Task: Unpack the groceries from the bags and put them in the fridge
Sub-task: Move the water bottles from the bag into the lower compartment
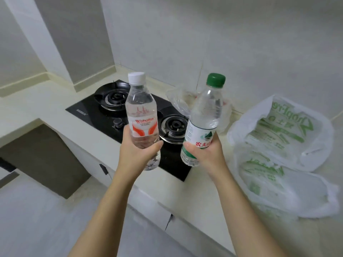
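Two water bottles are held up side by side above the worktop (pixel 33 102), near the middle of the view. The left hand (pixel 133 153) has its grip clenched round the lower body of the white-capped bottle (pixel 141 112), thumb across the front below the red and white label. The bottle stands nearly upright, with its cap toward 12 o'clock. The right hand (pixel 207 154) grasps the green-capped bottle (pixel 204 115) in the same way, its grip wrapped round the green and white label. This bottle leans slightly, with its cap toward 1 o'clock. The two bottles are near each other but do not touch. Both hold clear liquid and both caps are on. Behind and below them a black gas hob (pixel 83 110) is set into the worktop, one burner at 11 o'clock of the left hand and the other showing between the two bottles. A crumpled clear bag (pixel 176 99) lies at the hob's far edge, partly hidden behind the green-capped bottle. At 3 o'clock of the right hand a white bag with green print (pixel 282 134) lies slumped on the worktop. A second printed bag (pixel 289 190) lies just beside it at 5 o'clock.
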A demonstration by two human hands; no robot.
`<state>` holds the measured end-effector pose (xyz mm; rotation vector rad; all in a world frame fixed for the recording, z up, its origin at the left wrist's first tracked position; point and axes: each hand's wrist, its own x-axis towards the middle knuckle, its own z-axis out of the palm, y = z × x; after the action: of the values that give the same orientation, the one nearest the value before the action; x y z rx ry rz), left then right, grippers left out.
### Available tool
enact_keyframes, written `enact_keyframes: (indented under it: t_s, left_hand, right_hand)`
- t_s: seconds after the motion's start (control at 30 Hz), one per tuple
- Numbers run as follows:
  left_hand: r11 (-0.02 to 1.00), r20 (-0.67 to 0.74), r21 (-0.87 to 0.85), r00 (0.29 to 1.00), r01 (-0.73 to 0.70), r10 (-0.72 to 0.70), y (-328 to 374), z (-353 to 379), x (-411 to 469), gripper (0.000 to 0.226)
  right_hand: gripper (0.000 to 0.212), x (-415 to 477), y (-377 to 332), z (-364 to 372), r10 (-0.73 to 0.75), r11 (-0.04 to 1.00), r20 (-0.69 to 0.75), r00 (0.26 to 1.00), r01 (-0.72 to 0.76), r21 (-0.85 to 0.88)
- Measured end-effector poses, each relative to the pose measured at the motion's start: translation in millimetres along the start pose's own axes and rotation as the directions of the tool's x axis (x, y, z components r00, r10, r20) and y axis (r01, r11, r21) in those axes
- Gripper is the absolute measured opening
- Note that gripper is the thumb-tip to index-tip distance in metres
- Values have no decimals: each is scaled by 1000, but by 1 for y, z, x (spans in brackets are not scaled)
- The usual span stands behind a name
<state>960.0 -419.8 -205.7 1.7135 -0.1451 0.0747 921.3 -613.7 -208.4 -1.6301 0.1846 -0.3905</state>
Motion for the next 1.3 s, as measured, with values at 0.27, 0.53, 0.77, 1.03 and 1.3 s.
enact_keyframes:
  t_s: [0.27,0.53,0.77,1.03,1.3]
  left_hand:
    - [999,-154,-5,987,-48,47,58,-71,-27,59]
    - [998,-419,50,907,-37,55,73,-127,-48,62]
    - [995,-712,94,701,35,43,85,-153,-85,75]
    - [978,-933,132,355,160,68,87,-169,-156,67]
    - [946,-964,247,149,211,219,107,-179,-270,69]
  right_hand:
    - [55,-11,-68,56,-170,985,244,955,167,31]
    - [57,-4,-87,123,-200,979,493,847,151,137]
    - [57,4,-97,192,-225,968,756,615,54,245]
    - [57,-32,-93,244,-245,965,907,342,0,261]
    - [50,-133,-121,280,-315,949,942,120,49,311]
